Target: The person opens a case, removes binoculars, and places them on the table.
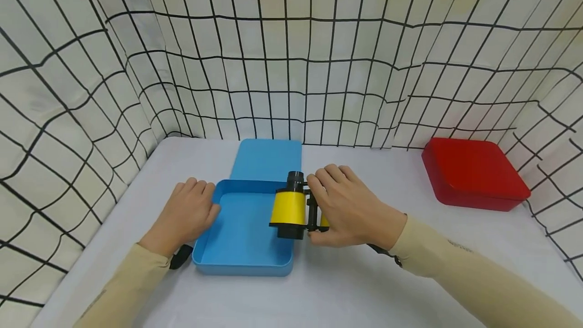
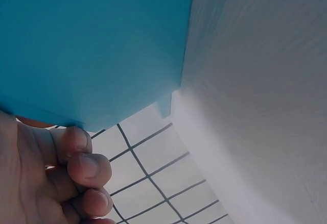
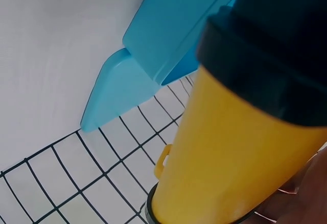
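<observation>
Yellow-and-black binoculars (image 1: 289, 208) are gripped by my right hand (image 1: 352, 209), whose fingers curl round the right barrel. They hang over the right side of an open blue box (image 1: 237, 247), its inside bare. The box's blue lid (image 1: 271, 158) lies folded back behind it. At the left wall, my left hand (image 1: 189, 214) holds the box's rim, thumb on the inner side and curled fingers (image 2: 89, 168) outside. In the right wrist view, one yellow barrel (image 3: 230, 157) fills much of the frame and hides most of the right hand.
A closed red box (image 1: 473, 168) sits at the far right of the white table (image 1: 364, 287). Black wire grid panels (image 1: 291, 59) stand along the back and both sides, with white sheeting behind them.
</observation>
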Available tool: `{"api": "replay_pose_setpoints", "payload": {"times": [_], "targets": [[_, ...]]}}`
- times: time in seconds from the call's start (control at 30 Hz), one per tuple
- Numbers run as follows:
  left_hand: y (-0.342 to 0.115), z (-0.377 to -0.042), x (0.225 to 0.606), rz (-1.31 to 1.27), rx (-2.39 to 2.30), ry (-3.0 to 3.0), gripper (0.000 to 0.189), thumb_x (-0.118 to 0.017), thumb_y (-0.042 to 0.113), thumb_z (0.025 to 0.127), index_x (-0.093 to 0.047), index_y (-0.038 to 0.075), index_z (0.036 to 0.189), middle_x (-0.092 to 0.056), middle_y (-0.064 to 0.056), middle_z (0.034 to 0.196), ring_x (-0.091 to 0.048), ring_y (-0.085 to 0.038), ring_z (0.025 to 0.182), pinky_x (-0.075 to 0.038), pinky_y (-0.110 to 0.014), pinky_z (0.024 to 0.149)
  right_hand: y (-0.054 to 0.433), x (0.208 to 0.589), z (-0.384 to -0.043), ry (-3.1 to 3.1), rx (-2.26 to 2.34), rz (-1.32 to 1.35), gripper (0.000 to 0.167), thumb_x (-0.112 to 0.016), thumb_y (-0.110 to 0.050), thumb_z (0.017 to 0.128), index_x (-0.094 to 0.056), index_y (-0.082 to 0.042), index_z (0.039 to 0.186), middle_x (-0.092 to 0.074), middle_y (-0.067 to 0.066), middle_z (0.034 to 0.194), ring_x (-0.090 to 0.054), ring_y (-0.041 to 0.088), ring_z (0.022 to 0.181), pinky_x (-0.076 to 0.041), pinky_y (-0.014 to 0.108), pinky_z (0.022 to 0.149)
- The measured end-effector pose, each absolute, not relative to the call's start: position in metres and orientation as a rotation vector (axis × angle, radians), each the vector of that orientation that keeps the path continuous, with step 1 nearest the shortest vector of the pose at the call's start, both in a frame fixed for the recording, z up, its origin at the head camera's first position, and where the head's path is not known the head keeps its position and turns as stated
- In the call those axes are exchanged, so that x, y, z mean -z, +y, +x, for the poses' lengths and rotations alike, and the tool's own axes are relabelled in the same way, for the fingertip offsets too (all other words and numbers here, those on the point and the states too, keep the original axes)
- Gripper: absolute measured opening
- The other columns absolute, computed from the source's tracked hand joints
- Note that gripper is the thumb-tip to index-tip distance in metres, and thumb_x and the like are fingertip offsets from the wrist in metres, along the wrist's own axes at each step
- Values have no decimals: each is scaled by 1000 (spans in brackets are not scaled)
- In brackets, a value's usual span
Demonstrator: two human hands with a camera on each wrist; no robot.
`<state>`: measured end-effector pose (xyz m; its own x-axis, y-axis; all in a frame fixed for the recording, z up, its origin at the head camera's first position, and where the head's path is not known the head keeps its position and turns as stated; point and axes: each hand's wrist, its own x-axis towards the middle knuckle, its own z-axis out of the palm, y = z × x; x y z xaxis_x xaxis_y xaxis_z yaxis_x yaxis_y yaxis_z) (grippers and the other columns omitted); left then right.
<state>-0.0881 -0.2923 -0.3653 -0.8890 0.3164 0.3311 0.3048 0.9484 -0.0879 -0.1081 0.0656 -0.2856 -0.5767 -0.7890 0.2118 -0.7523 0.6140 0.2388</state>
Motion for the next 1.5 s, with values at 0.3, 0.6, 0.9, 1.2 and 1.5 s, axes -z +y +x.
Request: {"api": "replay_pose_setpoints", "payload": {"times": [0.3, 0.6, 0.9, 1.2, 1.5], "targets": [[-293, -88, 367, -473, -69, -2748, 15, -56, 17, 92, -55, 3, 90, -51, -9, 77, -42, -24, 75, -35, -39, 71, 75, 288, -100, -2525, 139, 1223, 84, -65, -69, 75, -54, -6, 129, -60, 7, 112, -51, 26, 106, -47, 41, 96], [-293, -86, 364, -435, -36, -2799, 14, -54, 17, 93, -51, 5, 87, -45, -7, 74, -38, -23, 74, -31, -37, 70, 81, 292, -103, -2457, 130, 1246, 81, -66, -67, 73, -55, -6, 125, -60, 7, 107, -52, 26, 101, -46, 40, 90], [-294, -92, 367, -460, -23, -2757, 15, -53, 16, 92, -51, 4, 84, -45, -8, 71, -39, -23, 70, -31, -36, 67, 88, 294, -106, -2498, 128, 1240, 82, -65, -67, 74, -52, -6, 129, -60, 7, 111, -51, 26, 103, -46, 40, 91], [-296, -91, 366, -473, -20, -2723, 15, -53, 16, 90, -48, 5, 81, -44, -7, 70, -39, -24, 70, -28, -35, 66, 90, 298, -106, -2548, 154, 1221, 83, -63, -68, 76, -52, -7, 132, -61, 7, 115, -53, 26, 108, -48, 42, 97], [-292, -94, 368, -510, 7, -2688, 16, -54, 14, 90, -45, 6, 78, -41, -6, 68, -37, -24, 68, -27, -35, 64, 99, 302, -105, -2599, 176, 1206, 85, -63, -68, 77, -52, -7, 135, -61, 8, 119, -53, 27, 111, -48, 43, 101]]}}
